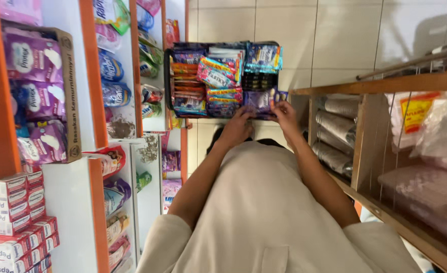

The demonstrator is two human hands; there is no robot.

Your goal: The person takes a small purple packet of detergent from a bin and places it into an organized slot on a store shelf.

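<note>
Nearest to us lies the front of our beige garment (264, 222), from which both bare forearms extend away toward the floor. On our left, white shelves with orange uprights (98, 202) carry stacked red-and-white boxes (16, 227) in the foreground, then a cardboard carton (71, 96) of purple-and-white pouches, and beyond these assorted coloured packets. On our right stands a wooden rack (385, 83) with wire fronts, holding rolls of stacked clear cups (334, 131) and bagged goods in clear plastic. Farther out, our left hand (237, 127) and right hand (286, 115) meet at the near edge of a dark basket (169, 76) standing on the pale tiled floor (334, 30). Between them we hold a purple sachet strip (260, 101), which lies at the near right corner of the basket, above the other goods. The left grip is clenched on the strip's near left edge, the fingers curled over it; the right grip is closed on its right end, fingertips pinching the foil. The basket is filled with rows of small packets: orange and red strips at left, a pink and teal pack (216, 73) in the middle, blue-trimmed sachets (264, 55) at the far right. Beyond the basket, only tiled floor and the foot of the shelving are seen.
</note>
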